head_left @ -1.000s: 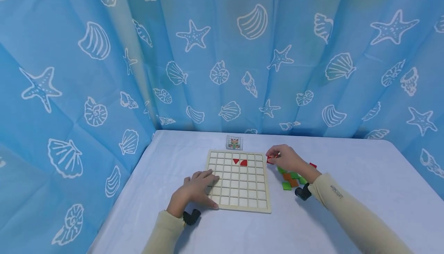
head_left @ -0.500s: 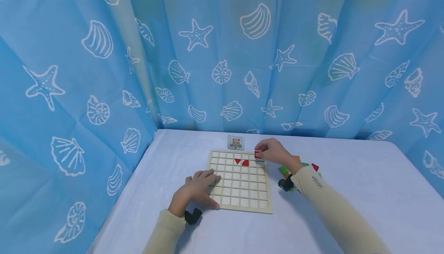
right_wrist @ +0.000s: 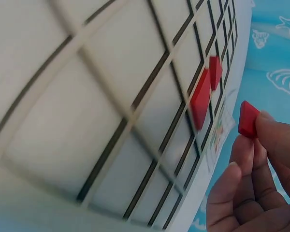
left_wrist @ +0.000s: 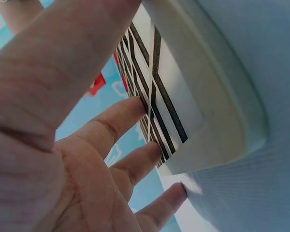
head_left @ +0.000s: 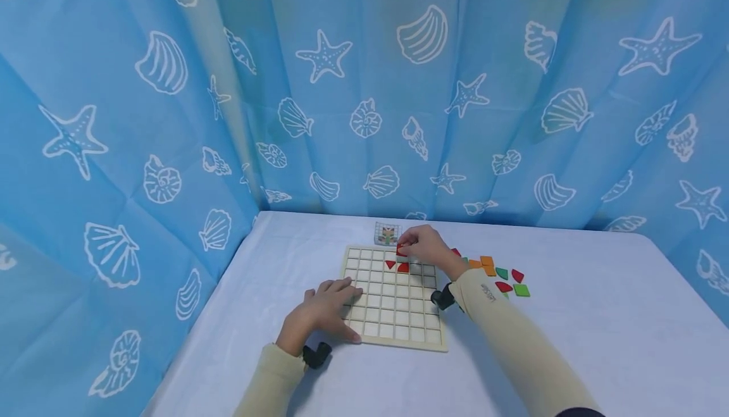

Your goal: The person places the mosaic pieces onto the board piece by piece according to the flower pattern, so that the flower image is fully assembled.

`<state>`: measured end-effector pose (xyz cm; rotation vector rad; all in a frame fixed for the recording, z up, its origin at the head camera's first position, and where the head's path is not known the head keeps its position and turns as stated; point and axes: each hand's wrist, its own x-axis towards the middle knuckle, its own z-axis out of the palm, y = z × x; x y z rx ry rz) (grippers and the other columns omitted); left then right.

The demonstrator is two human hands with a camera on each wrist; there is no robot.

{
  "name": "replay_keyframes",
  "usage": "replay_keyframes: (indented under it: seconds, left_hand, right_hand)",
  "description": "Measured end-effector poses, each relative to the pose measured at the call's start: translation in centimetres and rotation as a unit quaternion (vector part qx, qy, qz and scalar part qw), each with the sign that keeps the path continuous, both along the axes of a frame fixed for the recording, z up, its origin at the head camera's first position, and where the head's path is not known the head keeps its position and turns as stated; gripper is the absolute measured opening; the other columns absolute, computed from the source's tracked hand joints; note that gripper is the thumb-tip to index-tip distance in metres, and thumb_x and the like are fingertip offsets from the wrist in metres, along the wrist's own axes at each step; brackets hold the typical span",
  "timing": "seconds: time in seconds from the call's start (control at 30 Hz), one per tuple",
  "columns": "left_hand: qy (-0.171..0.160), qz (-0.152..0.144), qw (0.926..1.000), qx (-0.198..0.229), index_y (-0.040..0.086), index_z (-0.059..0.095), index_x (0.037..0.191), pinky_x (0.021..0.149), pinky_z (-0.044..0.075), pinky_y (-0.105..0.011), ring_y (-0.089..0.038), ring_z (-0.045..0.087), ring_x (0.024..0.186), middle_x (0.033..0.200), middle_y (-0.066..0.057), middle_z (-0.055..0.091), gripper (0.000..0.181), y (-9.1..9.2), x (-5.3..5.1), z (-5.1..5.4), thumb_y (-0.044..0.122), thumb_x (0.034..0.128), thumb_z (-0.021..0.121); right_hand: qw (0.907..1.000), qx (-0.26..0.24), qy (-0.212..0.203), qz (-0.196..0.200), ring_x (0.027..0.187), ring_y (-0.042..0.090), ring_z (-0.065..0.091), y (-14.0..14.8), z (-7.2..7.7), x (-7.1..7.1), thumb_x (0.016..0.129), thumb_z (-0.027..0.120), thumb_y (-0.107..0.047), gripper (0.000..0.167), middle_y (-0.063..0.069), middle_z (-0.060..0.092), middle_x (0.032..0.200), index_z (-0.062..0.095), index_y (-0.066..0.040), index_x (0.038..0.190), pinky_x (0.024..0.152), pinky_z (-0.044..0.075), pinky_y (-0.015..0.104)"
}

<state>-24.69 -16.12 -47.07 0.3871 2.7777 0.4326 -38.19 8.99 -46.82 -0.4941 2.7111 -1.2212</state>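
A pale wooden grid board (head_left: 386,342) lies on the white cloth. My left hand (head_left: 324,309) rests on its left edge with spread fingers, and in the left wrist view the fingertips (left_wrist: 153,151) touch the board's border. Over the board's far side, my right hand (head_left: 427,247) pinches a red tile (right_wrist: 248,118) between thumb and fingers, held above the surface. Below that tile, a red triangular tile (head_left: 390,264) and a red tile with one rounded side (head_left: 403,267) sit in neighbouring squares of one row.
Behind the board lies a small card (head_left: 387,234) printed with a coloured pattern on a grid. Right of the board, loose orange tiles (head_left: 486,261), green tiles (head_left: 521,290) and red tiles (head_left: 517,275) are scattered, partly hidden by my right forearm. A blue curtain (head_left: 364,88) hangs behind the table.
My right hand has carried the red tile leftward, from beside the board's right edge to above its upper squares. The left hand has stayed on the board.
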Motion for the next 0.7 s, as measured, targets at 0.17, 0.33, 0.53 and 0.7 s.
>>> replay_keyframes:
  seconds: [0.17, 0.33, 0.53, 0.7]
  left_hand:
    - [-0.001, -0.003, 1.0, 0.004, 0.022, 0.05, 0.148, 0.112, 0.024, -0.068, -0.038, 0.028, 0.147, 0.161, -0.008, 0.035, 0.093, -0.2, 0.1, 0.2, 0.05, 0.0688, 0.09]
    - [-0.002, -0.008, 0.9999, 0.008, 0.021, 0.05, 0.148, 0.111, 0.023, -0.069, -0.038, 0.029, 0.147, 0.161, -0.009, 0.035, 0.093, -0.4, 0.3, 0.4, 0.048, 0.0688, 0.091]
    - [0.008, -0.019, 0.9997, 0.015, 0.02, 0.051, 0.147, 0.11, 0.024, -0.07, -0.039, 0.03, 0.146, 0.161, -0.01, 0.035, 0.092, -0.4, 0.2, 0.3, 0.048, 0.0688, 0.091]
    - [0.008, -0.02, 0.9997, 0.013, 0.02, 0.05, 0.148, 0.11, 0.024, -0.07, -0.038, 0.03, 0.146, 0.161, -0.009, 0.035, 0.093, -0.5, 0.1, 0.1, 0.049, 0.0687, 0.091]
  right_hand:
    - [0.9998, 0.001, -0.008, 0.018, 0.079, 0.018, 0.06, -1.5, -0.2, 0.2, 0.094, 0.069, -0.008, 0.014, 0.006, 0.068, 0.088, 0.075, -0.003, 0.105, 0.07, 0.051, 0.033]
    - [0.9991, 0.007, -0.015, 0.04, 0.081, 0.017, 0.062, -2.9, -0.3, 0.5, 0.094, 0.067, -0.009, 0.012, 0.005, 0.07, 0.093, 0.074, -0.006, 0.103, 0.074, 0.053, 0.034]
    - [0.9985, 0.011, -0.014, 0.052, 0.072, 0.014, 0.064, -4.2, -0.7, 0.8, 0.094, 0.068, -0.008, 0.012, 0.004, 0.07, 0.088, 0.074, -0.005, 0.104, 0.073, 0.055, 0.034]
    - [0.9984, 0.021, -0.005, 0.052, 0.072, 0.014, 0.064, -5.1, -1.0, 0.7, 0.094, 0.066, -0.005, 0.01, 0.004, 0.07, 0.087, 0.074, -0.005, 0.099, 0.07, 0.055, 0.033]
